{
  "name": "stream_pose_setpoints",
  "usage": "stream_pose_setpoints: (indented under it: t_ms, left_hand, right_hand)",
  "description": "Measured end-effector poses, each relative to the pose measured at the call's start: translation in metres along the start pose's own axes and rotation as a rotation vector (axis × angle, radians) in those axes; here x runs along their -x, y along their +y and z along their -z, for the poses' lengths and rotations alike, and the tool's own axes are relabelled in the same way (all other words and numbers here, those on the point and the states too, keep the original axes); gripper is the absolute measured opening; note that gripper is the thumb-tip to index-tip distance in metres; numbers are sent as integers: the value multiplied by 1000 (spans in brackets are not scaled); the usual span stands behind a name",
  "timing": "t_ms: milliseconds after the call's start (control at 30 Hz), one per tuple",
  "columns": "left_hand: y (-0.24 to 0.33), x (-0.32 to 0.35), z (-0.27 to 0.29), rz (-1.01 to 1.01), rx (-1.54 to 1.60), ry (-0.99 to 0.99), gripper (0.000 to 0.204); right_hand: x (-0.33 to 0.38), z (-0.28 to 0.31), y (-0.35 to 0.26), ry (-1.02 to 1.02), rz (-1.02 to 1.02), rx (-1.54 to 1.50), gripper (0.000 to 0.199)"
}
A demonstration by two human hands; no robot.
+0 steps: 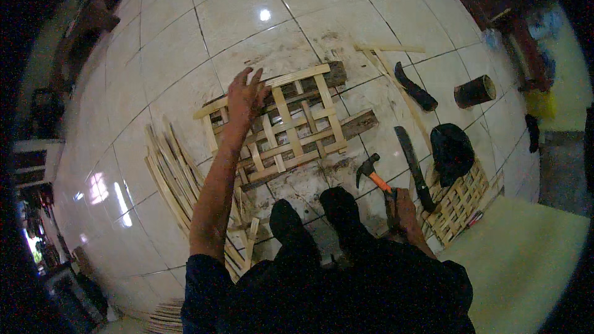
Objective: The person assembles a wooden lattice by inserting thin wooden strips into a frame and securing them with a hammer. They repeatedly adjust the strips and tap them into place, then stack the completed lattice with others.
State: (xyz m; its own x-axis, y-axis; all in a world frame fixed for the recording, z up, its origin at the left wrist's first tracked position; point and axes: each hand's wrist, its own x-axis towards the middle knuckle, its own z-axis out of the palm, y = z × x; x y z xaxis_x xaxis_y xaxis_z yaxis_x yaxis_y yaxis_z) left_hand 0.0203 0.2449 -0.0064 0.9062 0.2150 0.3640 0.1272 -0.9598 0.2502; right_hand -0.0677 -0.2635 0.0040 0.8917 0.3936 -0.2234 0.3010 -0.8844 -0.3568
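A woven lattice of pale bamboo-like strips (287,119) lies on dark, rough boards (361,123) on the tiled floor before me. My left hand (249,94) is over the lattice's far edge, left of its middle, with its fingers apart; whether it touches the strips I cannot tell. In my right hand (403,211) is a claw hammer (378,180) with an orange and dark handle, held low beside my right foot. Its metal head points away from me, apart from the lattice.
Right of the hammer lie a machete (406,151), a dark curved object (415,90), a dark cylinder (475,91) and a black cloth-like item (450,153) by a second woven panel (461,203). Loose strips (170,176) lie left. My feet (339,205) are near the lattice.
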Motion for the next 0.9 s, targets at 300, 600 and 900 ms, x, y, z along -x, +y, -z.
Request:
stream_pose_setpoints:
  t_ms: [300,600,900]
  left_hand:
    - [46,40,-23,154,-61,-78,64]
    - [51,39,-20,197,-69,-57,63]
    - [55,44,-18,191,-34,-14,61]
  right_hand:
    - [-64,61,-61,195,188,-201,33]
    - [-220,110,-195,-138,241,28,35]
    - [-252,72,-172,-93,170,117,29]
